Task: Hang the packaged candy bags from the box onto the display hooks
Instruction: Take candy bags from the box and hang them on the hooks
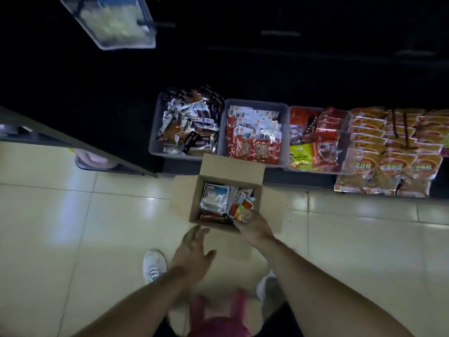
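An open cardboard box (245,170) stands on the tiled floor in front of me, holding several packaged candy bags (215,197). My right hand (254,226) reaches into the box's near right corner and its fingers curl round an orange and red bag (239,210). My left hand (192,254) hovers just in front of the box's near edge, fingers straight and spread, holding nothing. A clear bag (116,23) hangs on a dark hook at the upper left; the display wall behind it is too dark to make out.
Grey bins (153,144) full of snack packets line the low shelf behind the box, and stacked orange packets (393,152) sit to the right. A dark shelf edge (73,139) juts in from the left. My white shoes (154,265) stand on the cream floor tiles.
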### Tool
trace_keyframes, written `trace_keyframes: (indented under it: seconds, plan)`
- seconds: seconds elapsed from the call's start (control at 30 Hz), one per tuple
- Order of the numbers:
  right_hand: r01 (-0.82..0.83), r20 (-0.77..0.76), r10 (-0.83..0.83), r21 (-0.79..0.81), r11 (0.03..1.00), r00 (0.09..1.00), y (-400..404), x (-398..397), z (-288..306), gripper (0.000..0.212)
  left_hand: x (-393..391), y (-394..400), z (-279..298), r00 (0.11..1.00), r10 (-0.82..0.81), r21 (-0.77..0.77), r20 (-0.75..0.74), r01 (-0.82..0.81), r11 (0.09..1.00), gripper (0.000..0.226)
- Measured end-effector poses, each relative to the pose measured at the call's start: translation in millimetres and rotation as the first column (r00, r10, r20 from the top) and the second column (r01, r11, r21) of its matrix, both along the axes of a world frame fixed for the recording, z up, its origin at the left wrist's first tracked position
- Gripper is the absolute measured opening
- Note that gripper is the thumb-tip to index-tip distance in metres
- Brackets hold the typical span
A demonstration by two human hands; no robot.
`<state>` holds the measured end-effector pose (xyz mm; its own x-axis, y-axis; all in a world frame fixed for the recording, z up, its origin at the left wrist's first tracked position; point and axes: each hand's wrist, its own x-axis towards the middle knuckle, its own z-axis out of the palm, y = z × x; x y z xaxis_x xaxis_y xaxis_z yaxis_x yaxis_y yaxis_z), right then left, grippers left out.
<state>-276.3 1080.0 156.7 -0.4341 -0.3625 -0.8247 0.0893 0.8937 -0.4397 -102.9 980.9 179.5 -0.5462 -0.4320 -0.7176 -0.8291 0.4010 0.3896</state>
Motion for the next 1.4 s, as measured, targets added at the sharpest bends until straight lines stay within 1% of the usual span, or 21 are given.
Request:
trace_keyframes:
  seconds: [0.07,0.17,0.2,0.3,0.37,0.43,0.57,0.6,0.67,0.73,0.77,0.8,0.87,0.93,1.0,1.07,1.17,1.2,1.27,1.33,1.4]
  plan:
    - [0.067,0.001,-0.067,0.004,0.998,0.998,-16,5,-41,0.049,5,-16,-32,0.996,-0.082,-0.042,-0.029,0.080,0.996,0.078]
    - [0.037,-0.032,-0.035,0.035,0.999,0.999,-37,7,-98,0.045,9,-35,-80,0.985,-0.165,-0.105,-0.057,0.158,0.982,0.102]
    - [0.037,-0.047,-0.035,0.045,0.998,0.998,-43,5,-120,0.048,8,-39,-97,0.981,-0.186,-0.127,-0.061,0.177,0.976,0.108]
    - [0.078,-0.094,-0.069,0.099,0.992,0.993,-60,-3,-183,0.074,1,-46,-141,0.971,-0.237,-0.191,-0.042,0.225,0.955,0.121]
    - [0.111,-0.092,-0.100,0.115,0.987,0.991,-75,-10,-217,0.084,-3,-50,-164,0.964,-0.261,-0.240,-0.041,0.244,0.940,0.131]
    - [0.148,-0.082,-0.139,0.119,0.982,0.987,-90,-13,-247,0.091,-2,-55,-186,0.966,-0.236,-0.257,-0.103,0.204,0.945,0.137]
    - [0.252,-0.020,-0.252,0.110,0.961,0.968,-108,-8,-306,0.104,7,-54,-219,0.932,-0.186,-0.226,-0.310,0.118,0.967,0.132]
    - [0.291,-0.046,-0.288,0.100,0.951,0.957,-109,-5,-318,0.102,9,-53,-224,0.924,-0.166,-0.223,-0.344,0.091,0.970,0.130]
    - [0.356,-0.101,-0.347,0.096,0.930,0.933,-111,4,-327,0.085,12,-52,-230,0.920,-0.146,-0.227,-0.363,0.064,0.972,0.128]
    - [0.366,-0.058,-0.362,0.099,0.925,0.930,-111,12,-334,0.062,14,-52,-233,0.919,-0.143,-0.221,-0.367,0.062,0.973,0.126]
    - [0.371,-0.002,-0.372,0.095,0.924,0.928,-111,14,-335,0.054,15,-53,-234,0.919,-0.147,-0.217,-0.367,0.069,0.974,0.126]
    - [0.386,0.051,-0.391,0.078,0.919,0.919,-110,16,-342,0.054,15,-53,-234,0.920,-0.152,-0.213,-0.362,0.077,0.974,0.126]
    - [0.433,0.123,-0.436,0.047,0.900,0.892,-108,21,-340,0.063,14,-53,-234,0.919,-0.148,-0.197,-0.365,0.079,0.977,0.129]
    - [0.488,0.027,-0.489,0.024,0.872,0.872,-108,25,-344,0.071,13,-52,-233,0.922,-0.140,-0.196,-0.360,0.072,0.978,0.129]
    - [0.480,-0.083,-0.479,-0.009,0.877,0.874,-109,28,-334,0.061,12,-51,-230,0.933,-0.128,-0.178,-0.336,0.071,0.981,0.130]
    - [0.447,-0.126,-0.446,-0.022,0.894,0.886,-107,29,-317,0.047,10,-53,-227,0.945,-0.117,-0.161,-0.306,0.070,0.985,0.131]
    - [0.452,-0.131,-0.455,-0.050,0.890,0.881,-98,26,-271,0.046,6,-55,-219,0.953,-0.107,-0.139,-0.283,0.070,0.988,0.131]
    - [0.432,-0.144,-0.437,-0.066,0.899,0.888,-92,26,-254,0.041,5,-57,-216,0.960,-0.105,-0.126,-0.261,0.074,0.989,0.131]
    - [0.390,-0.149,-0.403,-0.108,0.915,0.903,-73,24,-219,0.031,4,-64,-207,0.971,-0.068,-0.046,-0.230,0.059,0.997,0.134]
    - [0.338,-0.179,-0.354,-0.116,0.934,0.918,-53,20,-171,0.026,6,-73,-194,0.980,0.036,0.054,-0.194,-0.026,0.998,0.136]
    - [0.356,-0.170,-0.376,-0.138,0.924,0.911,-32,15,-120,0.021,-2,-78,-161,0.972,0.176,0.179,-0.154,-0.147,0.973,0.128]
